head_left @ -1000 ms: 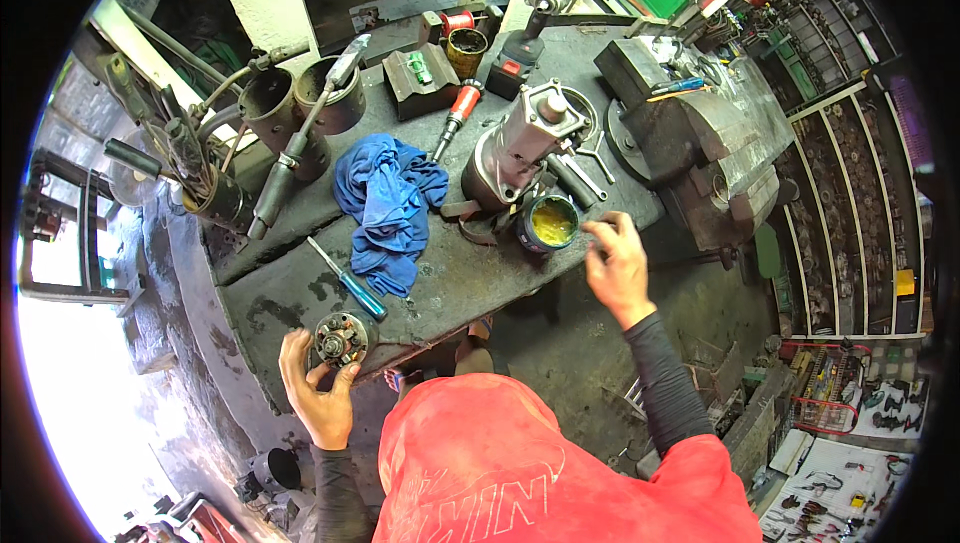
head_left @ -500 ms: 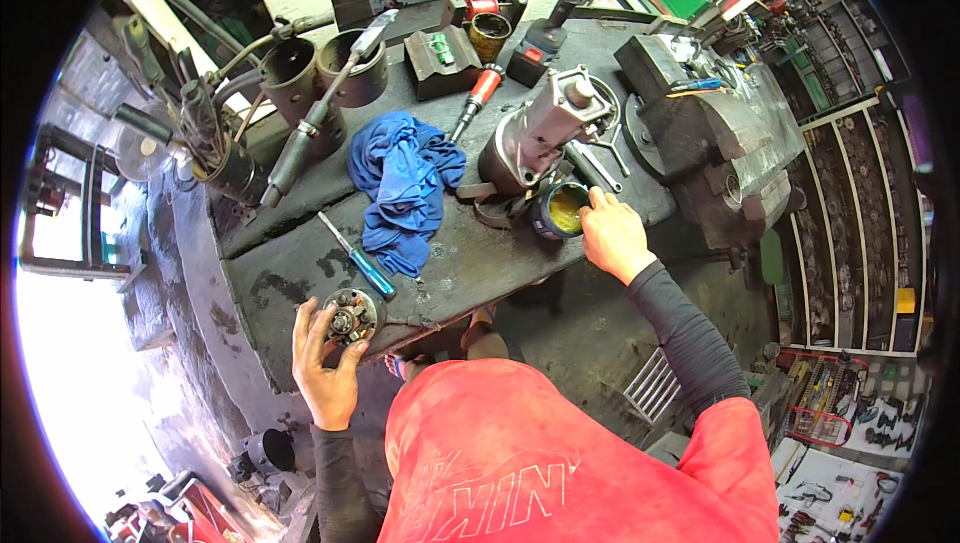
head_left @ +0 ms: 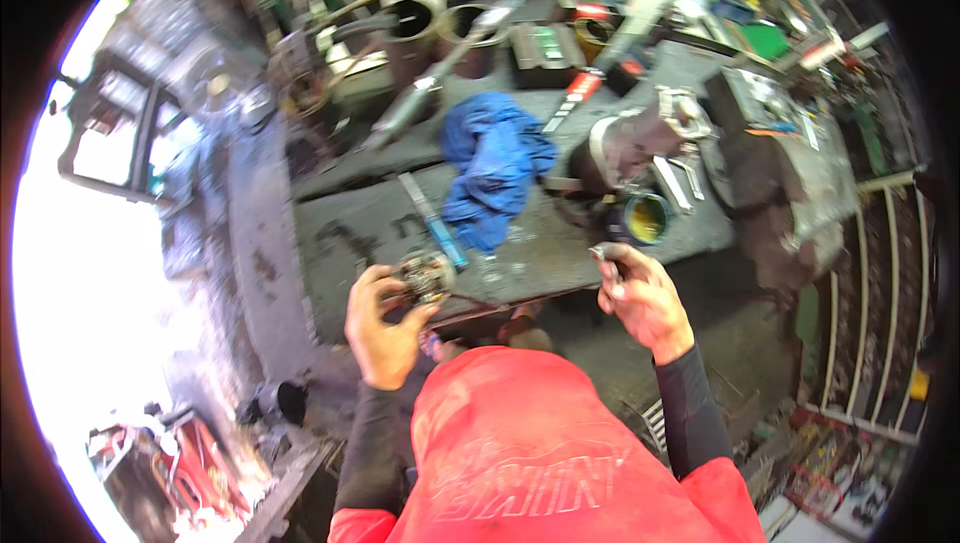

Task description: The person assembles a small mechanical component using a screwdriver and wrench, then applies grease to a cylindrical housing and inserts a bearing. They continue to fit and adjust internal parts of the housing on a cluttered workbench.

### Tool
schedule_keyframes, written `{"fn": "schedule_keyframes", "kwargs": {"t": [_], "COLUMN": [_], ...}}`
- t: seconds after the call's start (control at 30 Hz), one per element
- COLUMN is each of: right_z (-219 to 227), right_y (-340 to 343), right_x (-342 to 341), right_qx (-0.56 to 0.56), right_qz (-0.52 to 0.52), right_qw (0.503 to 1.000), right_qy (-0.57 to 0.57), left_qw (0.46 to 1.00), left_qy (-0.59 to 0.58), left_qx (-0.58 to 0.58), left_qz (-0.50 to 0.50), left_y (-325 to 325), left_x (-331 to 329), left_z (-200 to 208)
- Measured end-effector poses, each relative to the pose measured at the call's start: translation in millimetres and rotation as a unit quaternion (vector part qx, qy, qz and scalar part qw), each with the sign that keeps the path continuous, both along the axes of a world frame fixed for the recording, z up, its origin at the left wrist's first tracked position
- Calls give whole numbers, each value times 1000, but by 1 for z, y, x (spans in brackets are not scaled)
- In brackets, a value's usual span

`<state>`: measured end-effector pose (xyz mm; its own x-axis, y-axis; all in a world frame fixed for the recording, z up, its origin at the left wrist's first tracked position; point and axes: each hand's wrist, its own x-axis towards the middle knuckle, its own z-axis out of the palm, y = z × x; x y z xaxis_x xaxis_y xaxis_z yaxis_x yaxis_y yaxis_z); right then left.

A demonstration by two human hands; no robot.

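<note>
our left hand (head_left: 385,338) clasps a round part (head_left: 428,278) at the near edge of the desk (head_left: 550,258); whether our right hand's (head_left: 650,311) curled fingers hold anything, we cannot tell. work seems midway: part opened, not yet enclosed.

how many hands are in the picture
2: the bare left hand around the round silvery metal part, the bare right hand near the dark cylindrical tin of yellow paste; no others visible.

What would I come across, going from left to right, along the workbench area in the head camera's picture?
Bare left hand → round greyish metal part → crumpled blue cloth → bare right hand → bulky grey metal bench vise.
</note>
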<state>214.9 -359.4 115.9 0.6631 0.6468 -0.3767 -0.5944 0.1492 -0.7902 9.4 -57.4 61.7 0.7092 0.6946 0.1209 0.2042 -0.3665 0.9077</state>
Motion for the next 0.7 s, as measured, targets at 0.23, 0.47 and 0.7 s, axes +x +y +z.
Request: {"fn": "schedule_keyframes", "kwargs": {"t": [0.23, 0.47, 0.7], "right_z": [-30, -59, -69], "right_y": [113, 142, 148], "right_x": [-82, -92, -106], "right_qx": [150, 72, -72], "right_qz": [125, 172, 139], "right_qw": [970, 981, 931], "right_qy": [148, 56, -330], "left_qw": [995, 999, 998], "left_qy": [2, -18, -25], "left_qx": [74, -27, -22], "left_qz": [-67, -32, -46], "left_y": [7, 8, 12], "left_x": [-1, -4, -5], "left_z": [-9, -10, -12]}}
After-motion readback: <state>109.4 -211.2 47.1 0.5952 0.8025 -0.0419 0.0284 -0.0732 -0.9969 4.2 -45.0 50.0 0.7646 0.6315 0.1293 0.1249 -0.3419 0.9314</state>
